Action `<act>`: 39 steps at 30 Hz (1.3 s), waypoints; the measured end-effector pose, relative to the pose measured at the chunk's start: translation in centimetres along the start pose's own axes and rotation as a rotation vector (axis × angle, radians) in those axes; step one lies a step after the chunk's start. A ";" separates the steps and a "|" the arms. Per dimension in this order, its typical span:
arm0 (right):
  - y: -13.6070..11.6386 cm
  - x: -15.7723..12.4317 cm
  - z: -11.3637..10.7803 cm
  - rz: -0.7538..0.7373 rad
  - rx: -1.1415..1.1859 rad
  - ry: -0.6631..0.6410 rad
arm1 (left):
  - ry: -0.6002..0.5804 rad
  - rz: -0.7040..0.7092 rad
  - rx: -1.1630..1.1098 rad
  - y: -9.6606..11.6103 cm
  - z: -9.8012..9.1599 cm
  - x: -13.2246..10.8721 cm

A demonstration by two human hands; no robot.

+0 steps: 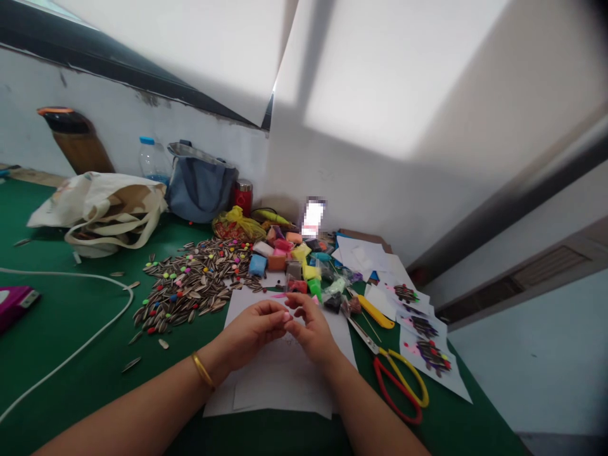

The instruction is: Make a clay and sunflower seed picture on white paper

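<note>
My left hand point(254, 329) and my right hand point(311, 329) meet fingertip to fingertip above a white sheet of paper point(280, 373) on the green table point(71, 316). The fingers of both are pinched together on something tiny that I cannot make out. A gold bangle point(202, 370) sits on my left wrist. Just beyond my hands lie packets of coloured clay point(294, 259). To the left of them spreads a pile of sunflower seeds point(194, 285) dotted with small coloured clay balls.
Scissors with red and yellow handles point(396, 377) and a yellow utility knife point(375, 311) lie right of my hands. Papers with seed pictures point(425, 342) lie further right. A cloth tote bag point(102, 206), a blue bag point(199, 187), a water bottle point(151, 158) and a white cable point(76, 348) are at left.
</note>
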State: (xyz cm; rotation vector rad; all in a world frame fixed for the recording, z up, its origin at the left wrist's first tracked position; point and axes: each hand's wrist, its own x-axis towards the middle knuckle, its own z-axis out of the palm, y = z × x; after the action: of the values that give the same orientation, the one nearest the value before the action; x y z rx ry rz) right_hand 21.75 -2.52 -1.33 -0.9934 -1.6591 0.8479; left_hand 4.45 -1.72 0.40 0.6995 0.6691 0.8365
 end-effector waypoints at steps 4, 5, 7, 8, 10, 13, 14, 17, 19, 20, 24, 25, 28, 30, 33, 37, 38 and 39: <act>-0.4 0.2 -0.2 -0.043 -0.006 0.023 | 0.074 0.095 0.035 0.1 0.2 0.0; -0.5 0.3 -0.3 -0.059 -0.030 0.027 | 0.099 0.131 0.072 0.1 0.2 0.1; -0.8 0.4 -0.2 -0.085 -0.077 0.023 | 0.141 0.184 0.157 0.1 0.1 0.1; -1.0 0.4 -0.2 -0.090 -0.094 0.019 | 0.149 0.192 0.190 0.1 0.0 0.1; -1.1 0.5 -0.1 -0.093 -0.121 0.029 | 0.147 0.170 0.214 0.0 0.0 0.1; -1.2 0.4 -0.1 -0.098 -0.145 0.095 | 0.137 0.118 0.177 0.0 0.1 0.0; -1.2 0.3 -0.1 -0.101 -0.146 0.117 | 0.138 0.119 0.178 0.0 0.1 0.0; -1.2 0.2 -0.1 -0.101 -0.143 0.161 | 0.120 0.154 0.289 -0.1 0.2 0.0; -1.2 0.2 -0.1 -0.098 -0.144 0.163 | 0.100 0.163 0.395 -0.1 0.2 0.1; -1.2 0.2 -0.1 -0.097 -0.146 0.156 | 0.093 0.162 0.434 -0.1 0.1 0.1; -1.3 0.1 -0.2 -0.105 -0.158 0.083 | 0.113 0.198 0.529 -0.2 0.0 0.2; -1.4 0.1 -0.2 -0.111 -0.161 0.065 | 0.130 0.211 0.546 -0.2 0.0 0.2; -1.4 0.0 -0.3 -0.109 -0.168 0.062 | 0.176 0.242 0.567 0.1 0.1 0.0; -1.4 0.0 -0.3 -0.101 -0.170 0.076 | 0.187 0.256 0.567 0.3 0.2 -0.1; -1.4 0.1 -0.3 -0.091 -0.156 0.052 | 0.186 0.255 0.585 0.5 0.3 -0.1; -1.1 0.2 -0.2 -0.091 -0.108 0.035 | 0.144 0.226 0.606 0.4 0.3 0.0; -1.1 0.2 -0.3 -0.093 -0.101 0.043 | 0.135 0.222 0.602 0.3 0.3 0.0; -1.0 0.2 -0.3 -0.093 -0.096 0.052 | 0.128 0.218 0.595 0.3 0.3 0.0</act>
State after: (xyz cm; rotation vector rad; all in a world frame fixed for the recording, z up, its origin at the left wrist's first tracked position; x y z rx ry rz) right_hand 21.75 -2.72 -0.27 -0.9868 -1.7010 0.6812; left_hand 4.56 -1.62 0.78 1.2803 0.9849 0.8920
